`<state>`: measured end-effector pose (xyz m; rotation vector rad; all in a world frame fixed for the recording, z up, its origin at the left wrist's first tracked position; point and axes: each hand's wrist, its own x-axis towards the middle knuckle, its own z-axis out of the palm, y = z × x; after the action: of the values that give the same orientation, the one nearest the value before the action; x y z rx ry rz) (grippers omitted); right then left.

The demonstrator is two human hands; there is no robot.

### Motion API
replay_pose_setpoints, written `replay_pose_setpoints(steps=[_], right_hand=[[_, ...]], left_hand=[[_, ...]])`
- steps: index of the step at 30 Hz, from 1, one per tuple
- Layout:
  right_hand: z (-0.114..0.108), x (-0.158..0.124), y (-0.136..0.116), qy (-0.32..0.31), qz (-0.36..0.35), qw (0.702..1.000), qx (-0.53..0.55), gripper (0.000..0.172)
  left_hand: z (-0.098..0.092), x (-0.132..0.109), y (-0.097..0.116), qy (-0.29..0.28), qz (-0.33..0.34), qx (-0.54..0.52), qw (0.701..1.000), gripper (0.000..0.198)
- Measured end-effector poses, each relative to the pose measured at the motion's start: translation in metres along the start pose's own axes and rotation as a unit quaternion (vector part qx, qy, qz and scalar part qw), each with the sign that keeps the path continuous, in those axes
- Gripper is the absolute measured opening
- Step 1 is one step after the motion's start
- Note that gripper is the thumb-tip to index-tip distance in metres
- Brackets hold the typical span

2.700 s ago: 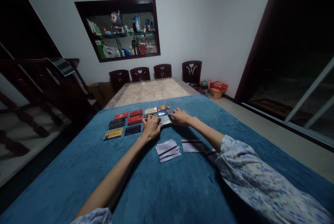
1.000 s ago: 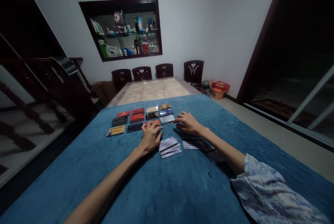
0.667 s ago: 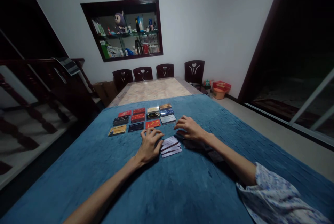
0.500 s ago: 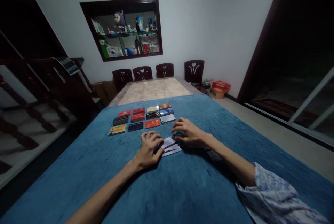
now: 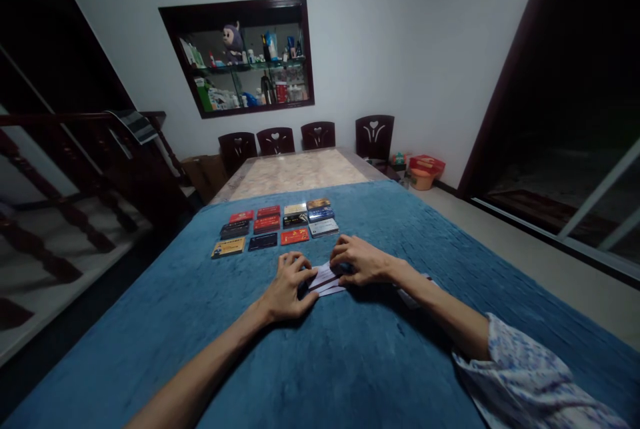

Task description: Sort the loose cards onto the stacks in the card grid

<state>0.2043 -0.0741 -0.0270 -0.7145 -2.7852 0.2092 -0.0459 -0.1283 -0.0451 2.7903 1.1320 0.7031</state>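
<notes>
Several pale cards with dark stripes [image 5: 325, 277] lie overlapping on the blue cloth [image 5: 345, 362]. At their left end, my left hand [image 5: 290, 287] has its thumb and fingers curled about the edges. My right hand [image 5: 361, 259] is closed over the right end, fingertips down on the cards, covering part of them. Beyond my hands are rows of coloured cards in small piles, among them a yellow card [image 5: 229, 247], a dark blue card [image 5: 263, 241], a red card [image 5: 295, 236] and a silver-grey card [image 5: 324, 227]. Under my right forearm, another pale card [image 5: 409, 298] shows partly.
The cloth covers the near part of a long table with a marbled top [image 5: 295, 170]. Dark chairs [image 5: 374, 137] stand at its far end. A red bag and orange bucket [image 5: 423, 179] sit on the floor at right. A railing [image 5: 60, 195] runs along the left.
My right hand has drawn in toward the left and its fingers have closed down on the pale cards. My left thumb has shifted slightly along their near edge. The view has tilted a little.
</notes>
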Motion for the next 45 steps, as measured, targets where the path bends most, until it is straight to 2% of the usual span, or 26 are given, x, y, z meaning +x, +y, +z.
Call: replay_pose_setpoints(steps=[6,12,20,25,30,39,45], right_hand=[[-0.003,-0.001,-0.004,-0.001,-0.005,1.000,-0.010,0.016],[-0.001,-0.001,-0.001,0.009,-0.018,1.000,0.010,0.024],[0.001,-0.002,0.002,0.031,-0.032,0.999,0.032,0.021],[-0.005,-0.001,-0.005,0.060,-0.028,0.997,0.040,0.024],[0.003,0.001,-0.003,0.114,0.005,0.993,0.010,0.028],[0.025,0.008,0.005,0.183,0.087,0.979,-0.023,0.023],[0.034,0.009,0.008,0.159,0.124,0.978,-0.054,0.029]], left_hand=[[0.001,0.000,0.001,0.025,0.041,-0.006,0.999,0.021],[0.004,0.000,-0.001,0.068,0.085,-0.026,0.994,0.011],[0.005,0.000,-0.002,0.135,0.136,-0.030,0.981,0.013],[0.011,-0.001,-0.013,0.166,0.095,-0.030,0.981,0.016],[0.016,0.002,-0.022,0.198,0.079,-0.027,0.977,0.020],[0.016,0.006,-0.029,0.186,0.028,-0.025,0.982,0.029],[0.016,0.009,-0.027,0.150,-0.021,-0.008,0.988,0.032]])
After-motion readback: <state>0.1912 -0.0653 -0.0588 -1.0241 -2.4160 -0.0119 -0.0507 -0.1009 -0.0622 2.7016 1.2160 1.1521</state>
